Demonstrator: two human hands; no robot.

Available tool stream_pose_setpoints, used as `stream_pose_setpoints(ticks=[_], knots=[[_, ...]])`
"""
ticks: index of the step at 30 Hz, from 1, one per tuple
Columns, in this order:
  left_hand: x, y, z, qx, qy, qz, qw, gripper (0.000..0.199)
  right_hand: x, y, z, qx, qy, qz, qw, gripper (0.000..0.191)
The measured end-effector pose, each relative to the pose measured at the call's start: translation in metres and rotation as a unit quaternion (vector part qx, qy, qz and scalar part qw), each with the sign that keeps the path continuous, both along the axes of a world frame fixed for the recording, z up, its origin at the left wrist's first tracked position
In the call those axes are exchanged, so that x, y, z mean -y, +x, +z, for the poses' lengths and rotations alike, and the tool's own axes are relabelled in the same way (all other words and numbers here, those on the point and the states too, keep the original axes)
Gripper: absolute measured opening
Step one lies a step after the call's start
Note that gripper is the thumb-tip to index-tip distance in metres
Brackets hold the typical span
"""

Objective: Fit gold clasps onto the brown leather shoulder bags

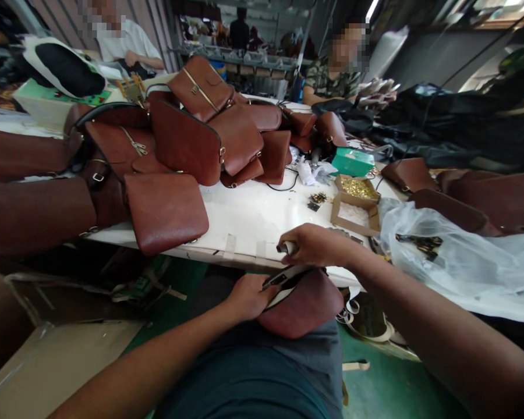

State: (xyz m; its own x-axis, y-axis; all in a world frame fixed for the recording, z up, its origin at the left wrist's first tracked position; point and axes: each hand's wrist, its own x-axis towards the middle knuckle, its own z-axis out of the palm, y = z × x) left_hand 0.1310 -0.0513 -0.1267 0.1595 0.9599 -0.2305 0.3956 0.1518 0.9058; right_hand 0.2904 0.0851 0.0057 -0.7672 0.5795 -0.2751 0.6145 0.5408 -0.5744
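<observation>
On my lap lies a reddish-brown leather bag (303, 308), its mouth opened toward me with a pale lining edge and a dark zip strip showing. My left hand (250, 298) is closed around the left rim of this bag, thumb inside the mouth. Above the bag, my right hand (317, 245) is curled around a short greyish tool (287, 248) whose end sticks out at the left; its kind cannot be made out. The right hand is just over the bag's upper edge, and whether it touches the leather is unclear.
Brown leather bags (187, 139) are heaped on the white table (240, 212). Small boxes (353, 212) of brass-coloured hardware stand at the right, beside a clear plastic bag (454, 250). Two people sit across the table. A cardboard box (61, 355) is at lower left.
</observation>
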Motion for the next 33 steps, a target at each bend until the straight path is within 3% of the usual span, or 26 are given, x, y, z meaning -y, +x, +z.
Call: stream_pose_setpoints(ticks=[2, 5, 8, 12, 15, 20, 22, 27, 30, 33], knots=[[0.007, 0.007, -0.008, 0.045, -0.021, 0.018, 0.999, 0.044, 0.013, -0.010, -0.006, -0.173, 0.024, -0.135, 0.975, 0.022], [0.007, 0.011, -0.018, 0.121, -0.052, 0.044, 0.990, 0.051, 0.038, -0.021, -0.021, -0.374, -0.045, -0.275, 0.885, 0.036], [0.002, 0.008, -0.028, 0.191, -0.098, 0.083, 0.973, 0.057, 0.056, -0.025, -0.044, -0.443, -0.080, -0.308, 0.838, 0.047], [-0.004, 0.008, -0.040, 0.265, -0.170, 0.143, 0.938, 0.062, 0.060, -0.020, -0.069, -0.474, -0.021, -0.353, 0.807, 0.045], [-0.009, 0.011, -0.039, 0.303, -0.198, 0.178, 0.915, 0.058, 0.053, -0.020, -0.080, -0.507, -0.007, -0.372, 0.778, 0.041], [-0.019, 0.014, -0.036, 0.328, -0.227, 0.212, 0.892, 0.051, 0.038, -0.029, -0.093, -0.576, -0.042, -0.420, 0.700, 0.043], [-0.021, 0.014, -0.036, 0.331, -0.239, 0.217, 0.887, 0.049, 0.034, -0.030, -0.096, -0.564, -0.051, -0.444, 0.694, 0.044], [-0.023, 0.015, -0.037, 0.330, -0.254, 0.218, 0.883, 0.047, 0.033, -0.030, -0.101, -0.520, -0.058, -0.462, 0.716, 0.044], [-0.024, 0.014, -0.033, 0.320, -0.250, 0.214, 0.888, 0.043, 0.040, -0.030, -0.101, -0.538, -0.067, -0.411, 0.733, 0.041], [-0.024, 0.012, -0.029, 0.310, -0.241, 0.202, 0.897, 0.040, 0.048, -0.031, -0.092, -0.537, -0.049, -0.338, 0.771, 0.036]])
